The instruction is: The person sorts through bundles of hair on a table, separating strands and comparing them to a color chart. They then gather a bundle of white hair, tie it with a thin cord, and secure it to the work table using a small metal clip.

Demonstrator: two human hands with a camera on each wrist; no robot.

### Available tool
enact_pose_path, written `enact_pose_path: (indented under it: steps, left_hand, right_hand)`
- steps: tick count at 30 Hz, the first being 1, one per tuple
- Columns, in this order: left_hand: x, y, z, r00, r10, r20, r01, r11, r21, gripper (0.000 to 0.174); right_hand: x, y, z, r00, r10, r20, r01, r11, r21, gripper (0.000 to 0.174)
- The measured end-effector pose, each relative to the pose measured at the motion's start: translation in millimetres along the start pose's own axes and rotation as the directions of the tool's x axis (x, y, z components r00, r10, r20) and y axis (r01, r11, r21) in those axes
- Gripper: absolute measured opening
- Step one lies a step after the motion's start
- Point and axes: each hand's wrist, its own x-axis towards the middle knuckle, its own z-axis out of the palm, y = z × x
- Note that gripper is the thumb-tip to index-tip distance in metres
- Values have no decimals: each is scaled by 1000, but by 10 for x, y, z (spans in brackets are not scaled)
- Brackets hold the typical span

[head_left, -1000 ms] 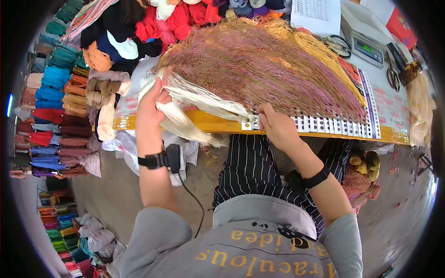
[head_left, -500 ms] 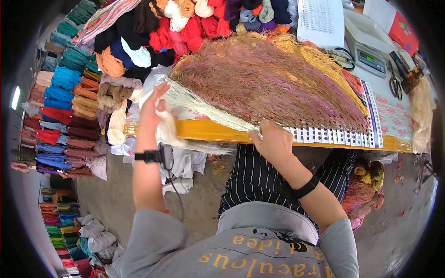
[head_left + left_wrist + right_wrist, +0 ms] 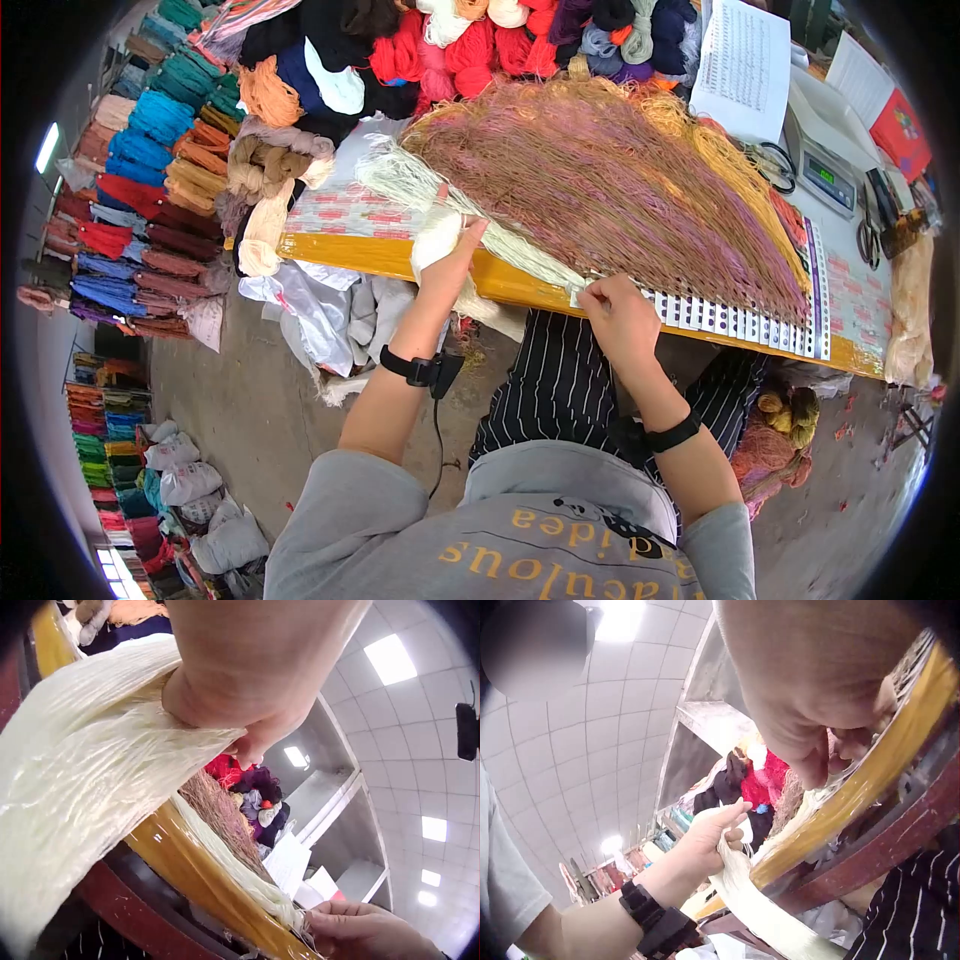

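— Surface?
— Yellow-edged counter (image 3: 340, 252); pink yarn fan (image 3: 600, 180) spread across it. Coloured skeins (image 3: 150, 150) stacked at left, concrete floor (image 3: 250, 420) below.
— Hands?
— Left hand (image 3: 447, 255) grips cream yarn hank (image 3: 400, 178) at the counter edge; right hand (image 3: 620, 315) pinches its far end.

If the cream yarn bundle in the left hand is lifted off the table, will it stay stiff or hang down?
Probably floppy: the cream yarn bundle drapes over the yellow table edge and sags below the left hand. Likely light, since one hand carries it. Loose strands may tangle with the pink yarn.
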Motion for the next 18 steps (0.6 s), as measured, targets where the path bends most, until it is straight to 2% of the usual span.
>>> enact_pose_path:
  steps: [2, 3, 4, 6, 7, 8, 10, 11, 12, 14, 15, 17, 18]
  left_hand:
    - [24, -173, 22, 972, 225, 67, -234, 948, 216, 65]
    - [-38, 103, 97, 992, 87, 86, -97, 988, 121, 34]
    - [-45, 127, 158, 993, 86, 82, -96, 988, 121, 34]
    - [-55, 136, 244, 949, 196, 246, -272, 903, 332, 18]
    - [-62, 120, 274, 944, 35, 329, -170, 905, 390, 14]
    - [-61, 107, 306, 944, 35, 327, -169, 906, 389, 14]
    - [-44, 76, 373, 868, 230, 440, -444, 756, 481, 11]
    - [-49, 56, 390, 887, 127, 444, -337, 834, 436, 9]
    - [-40, 34, 397, 885, 128, 447, -339, 835, 434, 9]
    - [-27, 13, 390, 840, 236, 489, -501, 683, 531, 11]
    - [-23, -42, 391, 840, 233, 490, -500, 683, 533, 11]
    - [-12, -95, 400, 861, 41, 507, -337, 792, 509, 9]
    - [-29, -54, 401, 861, 40, 507, -337, 792, 509, 9]
  right_hand:
    - [0, 5, 8, 1000, -5, -4, 5, 1000, -4, 14]
    - [1, 8, 11, 1000, -10, -7, 10, 1000, -7, 14]
    - [4, 9, 10, 1000, -13, -4, 13, 1000, -8, 14]
    - [-1, 7, 7, 1000, -3, 4, 3, 1000, -5, 14]
    - [-6, 3, 6, 1000, -4, 7, 4, 1000, -7, 14]
    - [-8, -2, 1, 1000, -5, 3, 5, 1000, -1, 14]
    - [-5, 3, -7, 1000, -4, -5, 4, 1000, 3, 14]
    - [-3, 14, 2, 1000, -4, -8, 4, 1000, 8, 14]
    - [-2, 25, 7, 1000, -3, -10, 4, 1000, 14, 15]
    - [-2, 26, -8, 1000, 1, -1, -1, 1000, 8, 15]
    - [-2, 28, -6, 1000, 2, 10, -2, 1000, 3, 15]
    - [0, 31, 4, 1000, 8, 14, -8, 1000, 6, 15]
    - [2, 35, 3, 1000, 14, 16, -14, 1000, 6, 15]
